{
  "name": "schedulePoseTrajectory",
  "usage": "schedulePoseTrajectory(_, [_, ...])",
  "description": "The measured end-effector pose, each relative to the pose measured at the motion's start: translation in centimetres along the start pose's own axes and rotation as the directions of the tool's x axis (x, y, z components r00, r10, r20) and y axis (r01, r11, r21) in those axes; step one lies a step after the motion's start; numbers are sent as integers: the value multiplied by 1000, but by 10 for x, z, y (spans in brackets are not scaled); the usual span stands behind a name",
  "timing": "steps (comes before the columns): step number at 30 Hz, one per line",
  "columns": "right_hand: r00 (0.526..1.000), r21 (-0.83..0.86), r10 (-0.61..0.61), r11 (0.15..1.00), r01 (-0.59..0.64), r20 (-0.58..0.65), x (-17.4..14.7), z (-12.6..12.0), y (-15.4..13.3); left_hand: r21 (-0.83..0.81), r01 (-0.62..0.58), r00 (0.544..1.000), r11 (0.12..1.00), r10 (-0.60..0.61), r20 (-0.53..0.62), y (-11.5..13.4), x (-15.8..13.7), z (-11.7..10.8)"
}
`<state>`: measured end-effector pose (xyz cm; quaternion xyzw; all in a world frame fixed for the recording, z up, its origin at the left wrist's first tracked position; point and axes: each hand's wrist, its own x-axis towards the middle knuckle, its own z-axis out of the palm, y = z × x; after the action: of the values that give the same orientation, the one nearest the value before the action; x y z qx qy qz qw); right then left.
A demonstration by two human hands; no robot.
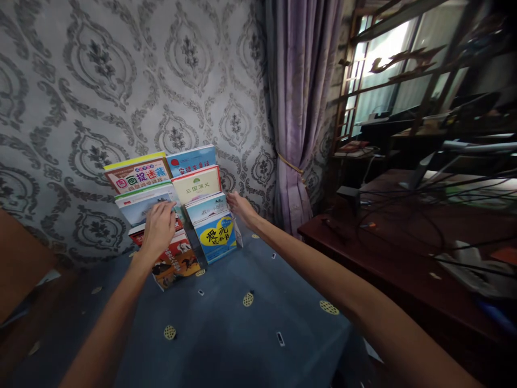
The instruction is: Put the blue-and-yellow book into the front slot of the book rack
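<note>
Two columns of children's books stand in stepped tiers, leaning back near the wall. My left hand is in front of the left column, its fingers stretched across a pale blue book and the gap between columns. Below it is a red book with horses; behind stands a book with a yellow top edge. At the right column's side, my right hand has bent fingers at the edge of a light blue book. Also in that column are a cream book and a blue-and-yellow book.
A dark blue cloth with yellow lotus-pod prints covers the table. Patterned wallpaper and a tied purple curtain are behind. On the right is a dark red desk with cables; a brown box-like shape stands left.
</note>
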<state>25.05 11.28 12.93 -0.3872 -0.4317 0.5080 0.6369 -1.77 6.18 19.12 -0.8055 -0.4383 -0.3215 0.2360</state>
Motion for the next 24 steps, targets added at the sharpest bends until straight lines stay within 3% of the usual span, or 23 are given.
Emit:
schedulePoseTrajectory(9, [999,45,-7,999,5,40,6,2,15,16,24,999,1000,-25,47,4,4,18])
schedulePoseTrajectory(16, [992,50,-73,996,68,99,5,6,14,123,-60,993,991,47,110,16,3,21])
schedulePoseTrajectory(24, [994,-13,-89,996,89,56,9,12,5,156,-41,984,987,13,178,25,5,23])
